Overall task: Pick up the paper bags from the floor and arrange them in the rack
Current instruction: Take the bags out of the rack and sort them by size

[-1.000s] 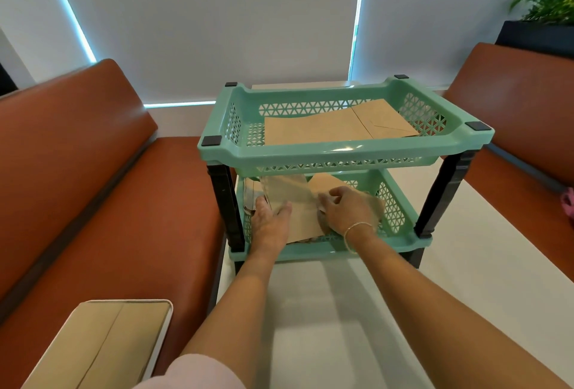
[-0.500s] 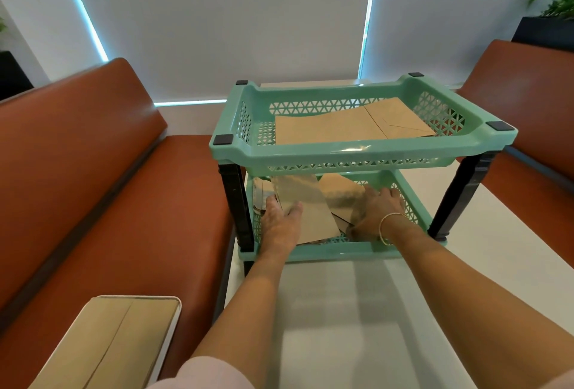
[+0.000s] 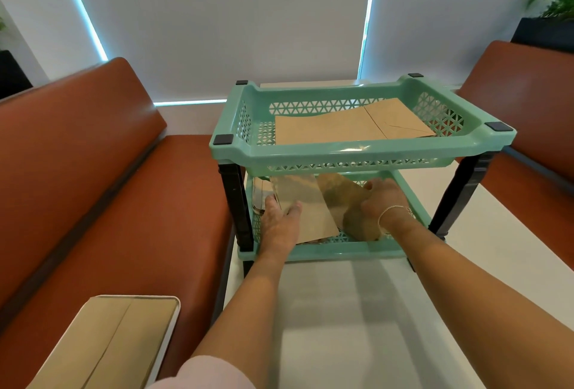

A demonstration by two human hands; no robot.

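Since a moment ago our right hand (image 3: 380,202) has slid toward the right side of the rack's (image 3: 357,152) lower shelf, and the darker bag (image 3: 341,199) under it has turned with it. We see that hand with fingers curled over this bag's right edge, grasping it, a thin bracelet (image 3: 392,211) at the wrist. Our left hand (image 3: 281,221) lies flat, fingers straight and released, pressing the left part of the lighter bag (image 3: 302,205) that overlaps the darker one. Both bags lie on the lower shelf, toward its front edge. Another bag (image 3: 351,124) lies flat in the top shelf, reaching its right side. On the bench (image 3: 102,202) to our left, near its front edge, a white tray (image 3: 172,323) carries one more bag (image 3: 105,342).
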